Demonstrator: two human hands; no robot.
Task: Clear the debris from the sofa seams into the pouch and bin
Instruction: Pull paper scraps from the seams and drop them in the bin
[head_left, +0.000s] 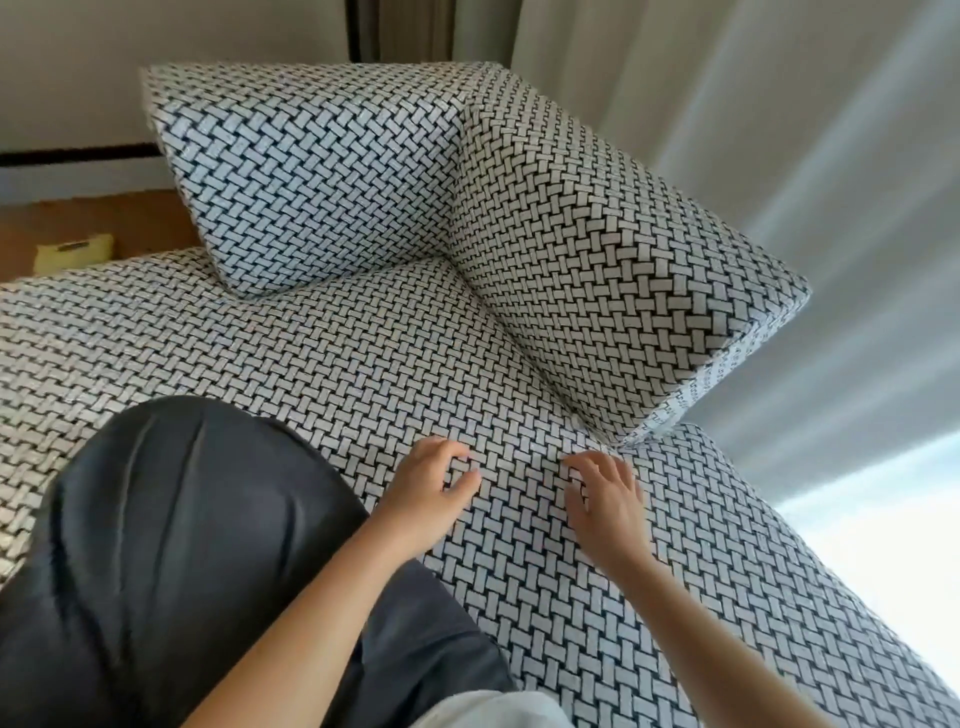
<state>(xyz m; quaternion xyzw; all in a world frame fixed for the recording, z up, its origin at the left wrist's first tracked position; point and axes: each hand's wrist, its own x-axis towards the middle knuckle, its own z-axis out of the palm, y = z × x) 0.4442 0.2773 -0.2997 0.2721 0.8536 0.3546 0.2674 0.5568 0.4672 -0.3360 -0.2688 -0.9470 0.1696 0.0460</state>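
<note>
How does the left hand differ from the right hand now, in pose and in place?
The left hand curls its fingers toward the thumb; the right hand spreads its fingers apart. The left hand lies beside the knee; the right hand lies nearer the corner of the back cushion. Both touch the sofa seat with fingertips; no debris shows in either.

Yellow item (72, 253) half hidden behind the sofa seat (363, 353); forearms (322, 587) cut off by the bottom edge.
</note>
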